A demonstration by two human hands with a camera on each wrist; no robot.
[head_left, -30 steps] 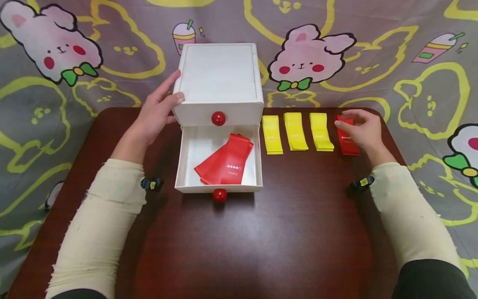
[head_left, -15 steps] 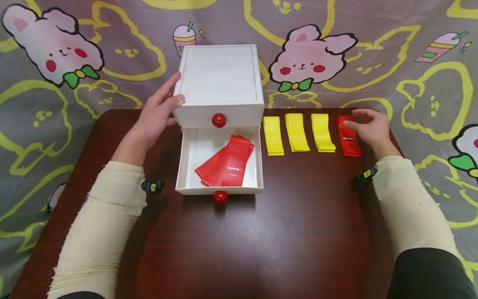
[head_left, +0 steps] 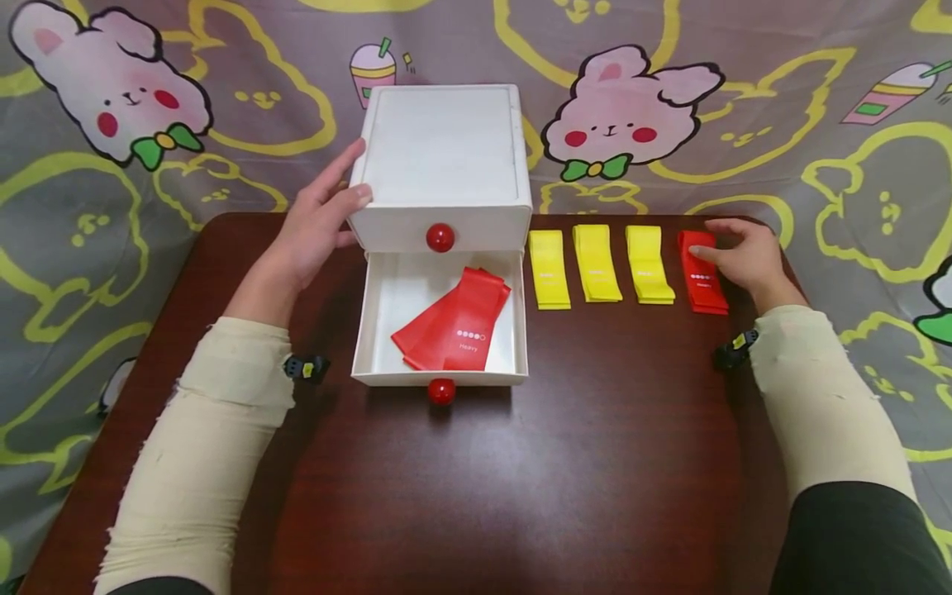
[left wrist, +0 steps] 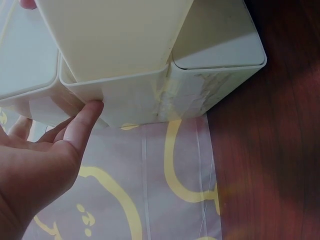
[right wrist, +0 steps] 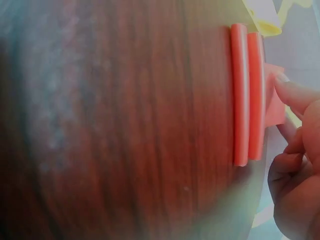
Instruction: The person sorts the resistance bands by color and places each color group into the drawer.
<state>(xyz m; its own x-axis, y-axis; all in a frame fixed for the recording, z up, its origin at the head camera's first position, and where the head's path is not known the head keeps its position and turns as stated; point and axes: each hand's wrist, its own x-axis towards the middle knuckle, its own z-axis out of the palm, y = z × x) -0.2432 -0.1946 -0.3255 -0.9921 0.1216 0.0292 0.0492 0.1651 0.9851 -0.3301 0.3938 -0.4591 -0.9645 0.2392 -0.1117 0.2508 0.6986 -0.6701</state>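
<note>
In the head view my left hand rests against the left side of a white two-drawer cabinet, thumb at its top edge and fingers spread. The left wrist view shows a fingertip touching the white wall. The lower drawer is pulled out and holds overlapping red folded resistance bands, one printed "Heavy". My right hand is over another red resistance band lying folded at the far right, thumb on it and index finger near its far end. Its looped near ends lie flat on the table.
Three yellow folded bands lie in a row between cabinet and red band. Red ball knobs stick out from the drawer fronts. A patterned cloth hangs behind the dark wooden table.
My right hand has shifted slightly right across the red band, which lies in the same place. My left hand stays on the cabinet. The head view has shifted a little.
</note>
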